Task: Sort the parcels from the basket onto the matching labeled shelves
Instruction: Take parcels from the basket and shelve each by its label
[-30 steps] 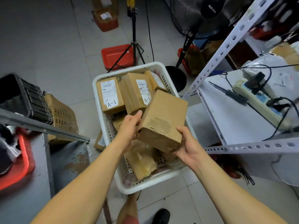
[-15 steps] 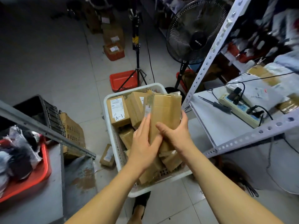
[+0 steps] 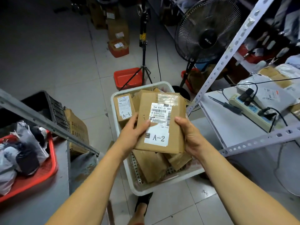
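I hold a brown cardboard parcel (image 3: 162, 114) above the white basket (image 3: 162, 187), label side up; its white sticker reads A-2. My left hand (image 3: 131, 133) grips its left edge with the thumb on top. On the right edge my right hand (image 3: 188, 135) does the same. Below it the basket holds several more brown parcels, one at the back left (image 3: 124, 106) marked A-1.
A white metal shelf (image 3: 227, 127) stands at right with a power strip (image 3: 250, 109) and mail bags. A grey shelf rail (image 3: 48, 122) and a red tray (image 3: 32, 177) of bagged items lie at left. A fan (image 3: 207, 30), a tripod (image 3: 143, 46), red bins and boxes stand on the floor behind.
The parcel was lifted out of the basket and turned over, so its label now faces me. Both hands shifted from its back to its side edges.
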